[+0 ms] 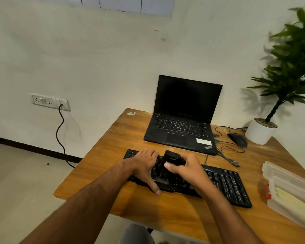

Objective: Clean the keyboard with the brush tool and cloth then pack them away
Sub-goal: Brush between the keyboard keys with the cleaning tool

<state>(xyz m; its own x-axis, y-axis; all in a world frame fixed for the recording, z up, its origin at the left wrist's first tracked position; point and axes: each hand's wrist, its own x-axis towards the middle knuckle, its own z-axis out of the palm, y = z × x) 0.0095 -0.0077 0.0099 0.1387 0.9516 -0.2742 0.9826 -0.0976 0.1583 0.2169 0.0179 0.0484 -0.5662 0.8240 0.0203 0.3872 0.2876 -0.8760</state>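
You are looking at a laptop (pixel 180 127) showing the brand "ThinkPad" at its front right corner; the white sticker (pixel 203 142) beside it is staying too blurred to read.

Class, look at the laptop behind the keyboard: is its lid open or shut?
Open. The laptop has its dark screen raised, leaving its keys and trackpad exposed.

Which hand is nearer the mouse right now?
Right. The right hand holds the brush tool over the middle of the keyboard, on the side toward the mouse; the left hand rests flat on the keyboard's far left end.
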